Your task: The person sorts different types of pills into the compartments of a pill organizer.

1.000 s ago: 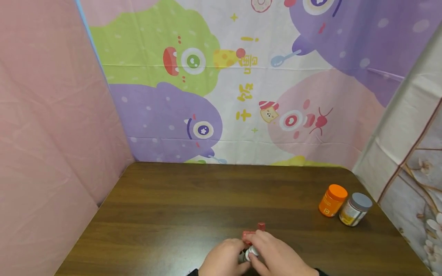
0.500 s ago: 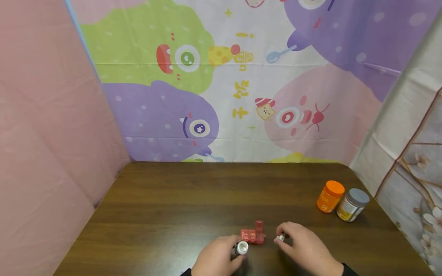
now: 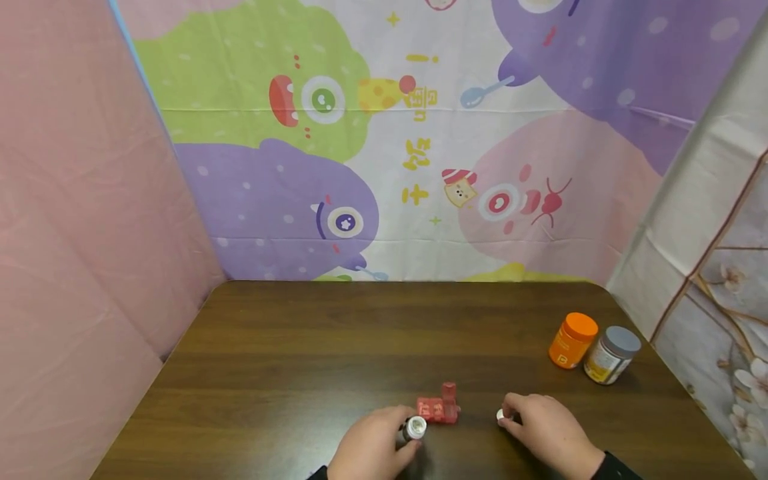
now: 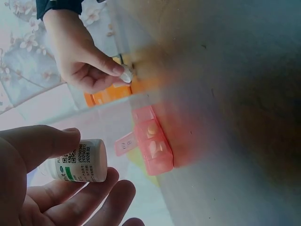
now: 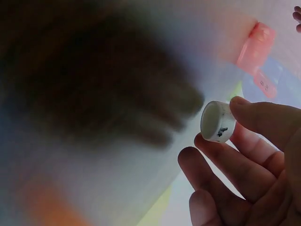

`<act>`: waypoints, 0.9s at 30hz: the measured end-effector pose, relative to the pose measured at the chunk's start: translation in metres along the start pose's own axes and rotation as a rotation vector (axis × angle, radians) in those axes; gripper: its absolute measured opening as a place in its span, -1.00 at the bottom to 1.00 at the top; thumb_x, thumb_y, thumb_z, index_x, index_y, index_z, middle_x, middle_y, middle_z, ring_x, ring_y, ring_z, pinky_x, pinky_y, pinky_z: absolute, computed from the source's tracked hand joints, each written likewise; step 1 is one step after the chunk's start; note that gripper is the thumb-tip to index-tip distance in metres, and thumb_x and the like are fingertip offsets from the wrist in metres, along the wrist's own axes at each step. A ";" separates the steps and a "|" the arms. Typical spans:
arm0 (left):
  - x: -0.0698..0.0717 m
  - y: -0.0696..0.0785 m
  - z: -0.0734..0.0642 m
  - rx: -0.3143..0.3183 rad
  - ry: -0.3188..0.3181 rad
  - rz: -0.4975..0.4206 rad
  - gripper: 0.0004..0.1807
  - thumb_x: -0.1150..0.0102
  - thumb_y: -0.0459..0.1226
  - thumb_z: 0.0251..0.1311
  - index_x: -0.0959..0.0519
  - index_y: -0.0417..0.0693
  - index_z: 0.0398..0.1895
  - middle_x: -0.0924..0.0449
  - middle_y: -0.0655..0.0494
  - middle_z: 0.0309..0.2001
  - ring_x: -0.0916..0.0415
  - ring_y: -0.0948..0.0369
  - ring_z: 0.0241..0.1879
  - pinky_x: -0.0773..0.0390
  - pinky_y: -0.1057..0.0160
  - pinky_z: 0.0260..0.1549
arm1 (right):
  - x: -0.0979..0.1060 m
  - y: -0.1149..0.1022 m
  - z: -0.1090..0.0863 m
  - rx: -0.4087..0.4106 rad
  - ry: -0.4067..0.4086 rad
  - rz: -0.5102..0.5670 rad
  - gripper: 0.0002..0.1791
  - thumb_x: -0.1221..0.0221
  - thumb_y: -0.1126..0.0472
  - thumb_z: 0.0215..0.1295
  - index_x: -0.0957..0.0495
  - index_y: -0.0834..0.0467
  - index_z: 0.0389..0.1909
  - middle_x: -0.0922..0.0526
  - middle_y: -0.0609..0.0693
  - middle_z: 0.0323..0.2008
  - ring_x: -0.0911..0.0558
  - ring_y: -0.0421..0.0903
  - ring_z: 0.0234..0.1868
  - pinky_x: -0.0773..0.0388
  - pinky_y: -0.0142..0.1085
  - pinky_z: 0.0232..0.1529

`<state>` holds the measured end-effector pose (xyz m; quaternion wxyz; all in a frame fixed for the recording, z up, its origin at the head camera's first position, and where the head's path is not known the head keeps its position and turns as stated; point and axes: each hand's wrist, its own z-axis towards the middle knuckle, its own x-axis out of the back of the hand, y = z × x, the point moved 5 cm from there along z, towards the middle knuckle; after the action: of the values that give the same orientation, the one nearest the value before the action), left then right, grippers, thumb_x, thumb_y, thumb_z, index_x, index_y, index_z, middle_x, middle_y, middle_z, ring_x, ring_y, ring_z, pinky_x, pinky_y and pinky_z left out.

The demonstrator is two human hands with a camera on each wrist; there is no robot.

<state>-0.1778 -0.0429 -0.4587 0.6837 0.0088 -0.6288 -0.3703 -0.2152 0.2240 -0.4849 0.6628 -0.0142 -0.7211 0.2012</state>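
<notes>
Near the table's front edge, my left hand (image 3: 371,443) holds a small white pill bottle (image 4: 82,161) between thumb and fingers. Its uncapped mouth shows in the head view. To the right, my right hand (image 3: 551,428) pinches a white screw cap (image 5: 217,121) by its side, hollow side visible in the right wrist view. Between the hands, just beyond the bottle, lies a translucent red pill organizer (image 3: 437,410). One lid (image 3: 449,391) of it stands up at the right end. Pale pills (image 4: 155,149) show inside other compartments in the left wrist view.
At the table's right side stand an orange jar (image 3: 573,341) and, next to it, a jar with a grey lid (image 3: 613,355). The brown wooden table (image 3: 336,333) meets a printed curtain (image 3: 288,200) at the back and a pink one (image 3: 90,233) at the left.
Both hands were together at the bottle. The cap has come off, and my right hand has moved right and lowered with it. My left hand still holds the bottle near the organizer.
</notes>
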 end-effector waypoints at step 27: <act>-0.002 -0.001 0.015 -0.006 -0.002 0.012 -0.66 -0.29 -0.16 0.28 -0.60 0.05 0.10 -0.52 0.15 -0.04 -0.53 0.28 -0.13 -0.56 0.24 -0.19 | 0.012 -0.019 -0.007 -0.001 0.097 0.058 -0.66 -0.31 -0.08 0.25 -0.63 -0.01 -0.04 -0.68 -0.17 -0.14 -0.64 -0.16 -0.11 -0.57 -0.07 -0.05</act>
<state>-0.1916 -0.0358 -0.4574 0.6853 0.0026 -0.6284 -0.3681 -0.2050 0.2121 -0.4677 0.6909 -0.0451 -0.6875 0.2192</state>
